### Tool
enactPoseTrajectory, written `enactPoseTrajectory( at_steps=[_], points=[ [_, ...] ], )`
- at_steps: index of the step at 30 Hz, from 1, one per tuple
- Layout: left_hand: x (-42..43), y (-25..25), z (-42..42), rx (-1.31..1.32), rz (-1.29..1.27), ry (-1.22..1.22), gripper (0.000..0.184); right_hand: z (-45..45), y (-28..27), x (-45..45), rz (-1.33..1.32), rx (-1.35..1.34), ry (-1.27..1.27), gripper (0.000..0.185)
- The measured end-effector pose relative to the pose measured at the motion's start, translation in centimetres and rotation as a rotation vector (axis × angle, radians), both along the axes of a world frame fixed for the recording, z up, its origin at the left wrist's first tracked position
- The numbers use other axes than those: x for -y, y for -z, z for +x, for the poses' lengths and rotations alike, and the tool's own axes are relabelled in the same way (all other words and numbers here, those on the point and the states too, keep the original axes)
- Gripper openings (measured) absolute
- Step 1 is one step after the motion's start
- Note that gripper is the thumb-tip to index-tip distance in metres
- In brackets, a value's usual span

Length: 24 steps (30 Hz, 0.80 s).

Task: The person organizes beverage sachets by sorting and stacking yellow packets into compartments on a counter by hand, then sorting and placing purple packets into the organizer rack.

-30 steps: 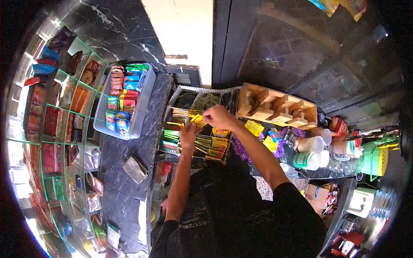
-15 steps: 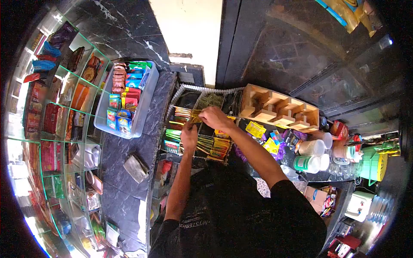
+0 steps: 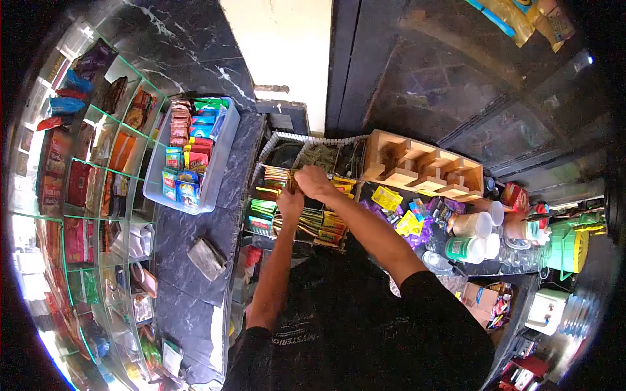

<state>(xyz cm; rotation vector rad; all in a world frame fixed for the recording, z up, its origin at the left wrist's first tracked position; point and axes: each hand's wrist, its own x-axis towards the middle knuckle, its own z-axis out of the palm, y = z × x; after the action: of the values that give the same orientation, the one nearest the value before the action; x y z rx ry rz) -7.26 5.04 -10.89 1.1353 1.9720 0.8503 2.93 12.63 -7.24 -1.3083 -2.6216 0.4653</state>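
Note:
A divided wire basket (image 3: pixel 310 138) stands in front of me, with upright rows of sachets in several of its compartments. My left hand (image 3: pixel 290 203) is closed over the left rows, its fingertips pinching a small yellowish-brown sachet (image 3: pixel 291 183). My right hand (image 3: pixel 315 182) is closed against the same sachet, just above and to the right of the left; the fingers hide most of it. Green sachets (image 3: pixel 263 207) stand left of my left hand, and yellow-and-red sachets (image 3: pixel 331 228) fill the near right compartment.
A clear plastic bin (image 3: pixel 222 156) of colourful sachets sits on the dark counter at left, near a folded grey packet (image 3: pixel 207 259). A wooden divided rack (image 3: pixel 424 166) is behind right. Yellow packets (image 3: pixel 387 197) and lidded jars (image 3: pixel 473 225) crowd the right. Glass shelves (image 3: pixel 98 215) line the far left.
My right hand has moved slightly left and down, closer to my left hand. The yellow sachet between them is now mostly covered by the fingers.

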Motion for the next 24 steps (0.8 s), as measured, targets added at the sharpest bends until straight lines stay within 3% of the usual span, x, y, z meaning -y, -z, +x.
enactPoseTrajectory(
  at_steps=[2,4,6,7,8,10,12,13,14,18,20,22,23,24],
  points=[
    [0.6,-0.1,1.2,-0.024,0.122,-0.146,0.033,-0.2,0.6,0.0,-0.004,-0.035,0.007,0.014],
    [0.7,0.7,0.9,0.079,0.067,-0.160,0.035,-0.3,-0.1,0.4,-0.027,-0.049,0.014,0.014],
    [-0.3,4.4,-0.5,0.331,0.001,-0.185,0.038,-0.4,-0.4,0.5,-0.046,-0.060,0.011,0.013],
    [-0.9,11.2,-2.0,0.132,0.420,0.090,0.018,-0.3,-0.2,0.5,-0.031,-0.044,-0.008,0.015],
    [-1.2,9.9,-2.2,0.131,0.421,0.087,0.018,-0.2,0.0,0.4,-0.013,-0.028,-0.027,0.016],
    [-2.1,4.3,-2.4,1.007,-0.074,-0.274,0.021,0.1,0.9,0.0,-0.007,-0.051,-0.038,0.015],
    [-2.2,4.0,-1.9,1.002,-0.107,-0.280,0.024,0.5,0.5,0.0,-0.001,-0.073,-0.045,0.014],
    [-2.7,4.4,-1.7,1.040,-0.099,-0.372,0.010,0.7,-0.2,0.1,-0.061,-0.087,-0.004,0.012],
    [-3.1,4.8,-1.6,1.076,-0.093,-0.463,0.016,0.9,-0.9,0.2,-0.121,-0.101,0.040,0.009],
    [-3.4,6.7,-1.2,1.270,0.059,-0.424,0.014,1.3,-0.7,0.3,-0.236,-0.101,0.076,0.013],
    [-3.0,7.0,-1.2,1.381,0.133,-0.380,0.012,1.1,1.1,0.7,-0.018,-0.375,0.165,0.021],
    [-3.5,8.2,-1.6,1.402,0.126,-0.403,0.007,1.1,0.0,1.0,0.041,-0.320,0.197,0.024],
    [-3.7,8.7,-1.7,1.424,0.117,-0.421,0.019,1.2,-0.6,1.1,0.103,-0.264,0.233,0.027],
    [-3.7,8.8,-1.8,1.423,0.119,-0.422,0.019,1.3,0.0,0.9,0.102,-0.265,0.231,0.027]
  ],
)
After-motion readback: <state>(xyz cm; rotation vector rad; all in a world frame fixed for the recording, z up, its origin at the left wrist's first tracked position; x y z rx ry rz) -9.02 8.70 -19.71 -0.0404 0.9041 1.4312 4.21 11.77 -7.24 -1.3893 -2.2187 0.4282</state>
